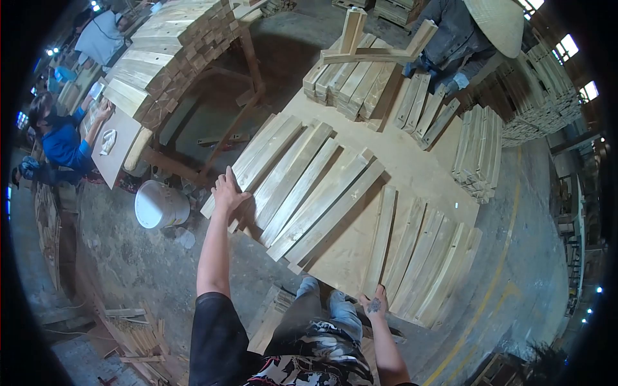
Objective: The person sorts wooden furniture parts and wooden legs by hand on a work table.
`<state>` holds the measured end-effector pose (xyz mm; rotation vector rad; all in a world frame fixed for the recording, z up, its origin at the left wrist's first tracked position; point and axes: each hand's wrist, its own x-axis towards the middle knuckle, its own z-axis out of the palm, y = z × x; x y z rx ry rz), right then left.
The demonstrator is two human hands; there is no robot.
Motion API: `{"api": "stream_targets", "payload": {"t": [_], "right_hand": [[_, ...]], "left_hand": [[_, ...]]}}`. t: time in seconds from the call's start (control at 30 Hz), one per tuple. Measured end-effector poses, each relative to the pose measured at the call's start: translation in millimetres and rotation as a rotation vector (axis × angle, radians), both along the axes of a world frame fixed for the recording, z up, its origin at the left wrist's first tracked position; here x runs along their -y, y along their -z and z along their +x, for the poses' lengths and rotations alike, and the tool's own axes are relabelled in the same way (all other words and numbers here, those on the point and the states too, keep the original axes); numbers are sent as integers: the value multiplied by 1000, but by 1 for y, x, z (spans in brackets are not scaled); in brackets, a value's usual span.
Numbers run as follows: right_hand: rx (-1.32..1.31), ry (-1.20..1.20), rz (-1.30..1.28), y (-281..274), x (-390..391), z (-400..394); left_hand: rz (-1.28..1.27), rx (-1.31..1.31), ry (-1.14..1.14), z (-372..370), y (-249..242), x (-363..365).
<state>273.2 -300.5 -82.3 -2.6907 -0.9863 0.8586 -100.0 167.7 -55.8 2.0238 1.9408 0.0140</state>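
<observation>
My left hand [228, 193] rests on the outer end of a group of pale wooden slats [299, 174], its thumb spread away from the fingers. These slats lie side by side at a slant on the left of a board-topped table [347, 267]. At the table's near edge, my right hand [375, 303] is closed around the near end of a single wooden slat [380, 241]. Its fingertips are partly hidden. Right of that slat, several more slats [428, 264] lie in a loose row.
Across the table, a person in a conical hat [499, 22] stands by stacked slats [357, 80]. Bundled slats [477, 151] stand at the table's right edge. A white bucket [161, 204] is on the floor at left, near a loaded bench [154, 64] and a person in blue [64, 145].
</observation>
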Motion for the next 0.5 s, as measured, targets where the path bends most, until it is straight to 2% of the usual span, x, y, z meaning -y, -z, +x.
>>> {"api": "stream_targets", "payload": {"t": [0.1,0.17,0.23,0.33,0.43,0.5], "right_hand": [[1,20,-58,-7,-4,-2],[26,17,-48,-8,-8,-2],[74,-6,18,-6,-6,-6],[76,-13,-7,-5,-8,-6],[34,-29,-1,7,-2,-1],[28,-40,-6,8,-1,-1]], "left_hand": [[65,30,30,9,4,8],[164,178,9,29,0,39],[165,193,-25,49,4,67],[217,229,26,71,2,101],[124,245,110,84,-1,119],[220,292,145,83,5,123]]}}
